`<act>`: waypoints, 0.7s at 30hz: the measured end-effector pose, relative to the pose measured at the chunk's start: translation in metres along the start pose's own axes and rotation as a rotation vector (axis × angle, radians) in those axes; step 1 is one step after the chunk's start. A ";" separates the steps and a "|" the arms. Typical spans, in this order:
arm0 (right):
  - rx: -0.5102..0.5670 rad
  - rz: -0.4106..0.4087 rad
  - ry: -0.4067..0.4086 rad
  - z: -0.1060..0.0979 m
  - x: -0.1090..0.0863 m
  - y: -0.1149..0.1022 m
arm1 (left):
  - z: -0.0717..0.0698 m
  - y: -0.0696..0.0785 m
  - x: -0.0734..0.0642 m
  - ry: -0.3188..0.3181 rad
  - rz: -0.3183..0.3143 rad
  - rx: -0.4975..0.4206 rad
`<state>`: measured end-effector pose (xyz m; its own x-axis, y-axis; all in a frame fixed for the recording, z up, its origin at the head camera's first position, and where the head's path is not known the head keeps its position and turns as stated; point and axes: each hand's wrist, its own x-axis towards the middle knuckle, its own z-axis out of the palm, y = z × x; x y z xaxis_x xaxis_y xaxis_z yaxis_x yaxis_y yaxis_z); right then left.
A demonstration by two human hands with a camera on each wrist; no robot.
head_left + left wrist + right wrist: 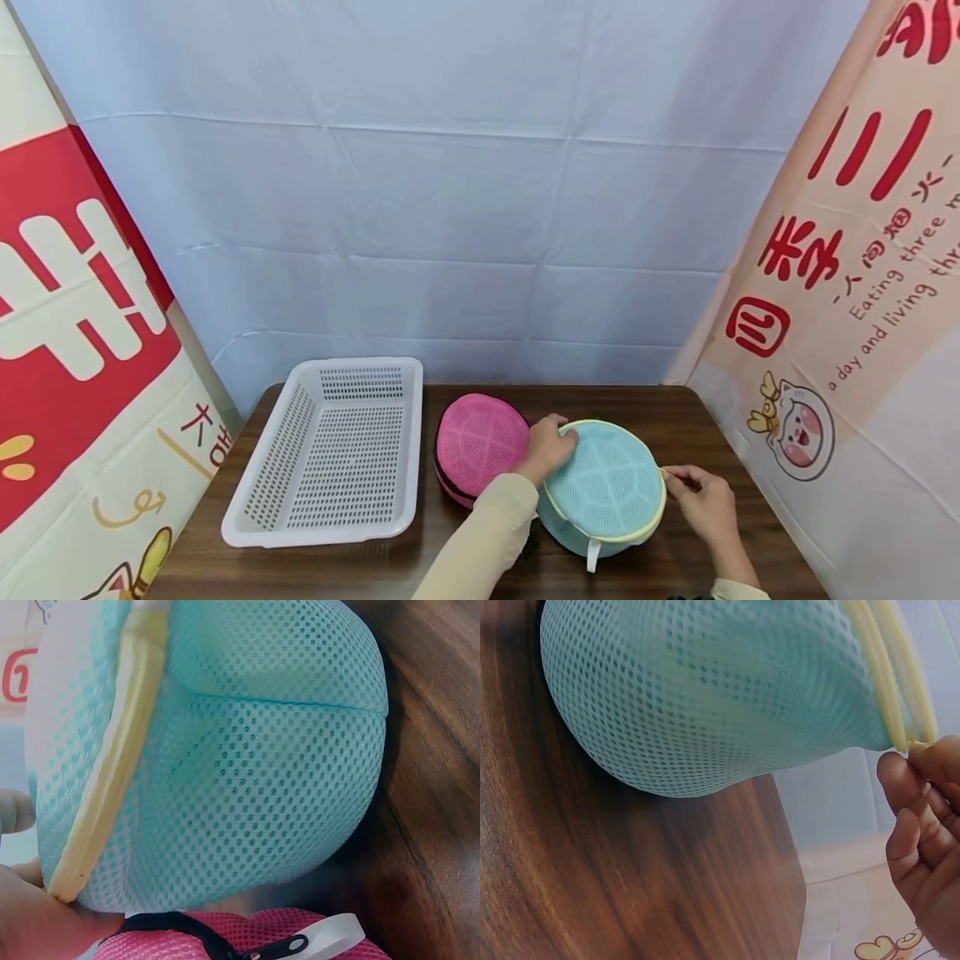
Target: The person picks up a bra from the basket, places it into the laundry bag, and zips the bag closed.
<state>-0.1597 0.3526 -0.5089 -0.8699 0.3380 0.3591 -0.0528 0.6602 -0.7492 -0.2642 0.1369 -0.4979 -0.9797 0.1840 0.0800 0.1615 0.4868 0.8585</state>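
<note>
A round light-blue mesh laundry bag (606,479) with a yellow zipper edge stands on the table, a white loop hanging at its front. My left hand (551,448) grips its rim on the left, the thumb against the yellow edge (105,795) in the left wrist view. On the opposite side, my right hand (701,500) pinches the zipper's small yellow pull (909,742). Above those fingertips the two yellow zipper bands stand apart in the right wrist view. A pink mesh bag (480,442) with a black zipper sits just left of the blue one, partly behind my left hand and sleeve.
A white perforated plastic basket (411,467) stands on the left of the dark wooden table (675,408). Pale cloth (450,208) hangs behind the table, with printed cloths at both sides. The pink bag's white tab (334,937) shows beneath the blue bag.
</note>
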 end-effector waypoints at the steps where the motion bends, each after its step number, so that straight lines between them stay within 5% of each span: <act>1: -0.016 0.000 0.001 0.000 0.000 0.000 | 0.000 0.000 0.000 0.004 -0.002 0.006; 10: -0.094 0.047 -0.034 0.000 0.001 -0.005 | 0.003 -0.001 -0.006 0.089 -0.024 -0.004; 21: -0.056 0.086 -0.048 0.001 -0.003 -0.007 | 0.002 -0.002 -0.005 0.097 -0.055 -0.011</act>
<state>-0.1572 0.3459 -0.5055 -0.8926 0.3634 0.2669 0.0492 0.6669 -0.7435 -0.2595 0.1367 -0.5013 -0.9940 0.0740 0.0808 0.1067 0.4845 0.8683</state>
